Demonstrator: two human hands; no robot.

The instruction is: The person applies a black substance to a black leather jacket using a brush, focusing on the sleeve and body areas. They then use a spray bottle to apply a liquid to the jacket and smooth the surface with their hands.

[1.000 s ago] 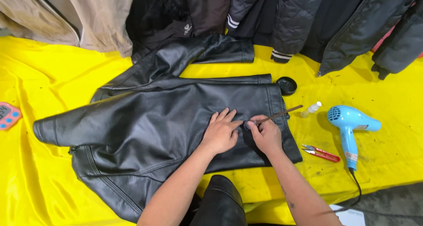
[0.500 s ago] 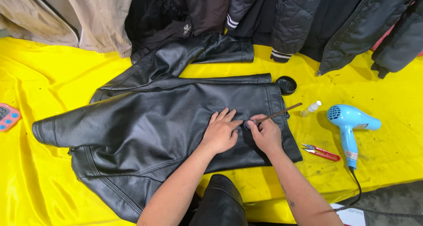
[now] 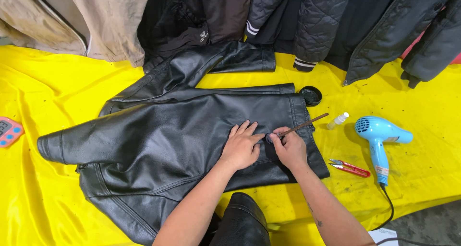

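While the left hand point(image 3: 241, 147) is pressing flat and open on the black leather jacket point(image 3: 158, 140) spread mid-cloth, the right hand point(image 3: 288, 147) is pinching a thin brown brush point(image 3: 305, 125), its tip hiding under the fingers; one sleeve is running off the near edge.

Along the counter's point(image 3: 57, 83) right side lie a blue hair dryer point(image 3: 379, 135), red snips point(image 3: 349, 168), a small clear bottle point(image 3: 338, 120) and a round black tin point(image 3: 310, 96), with a pink timer point(image 3: 8, 131) at the left edge.
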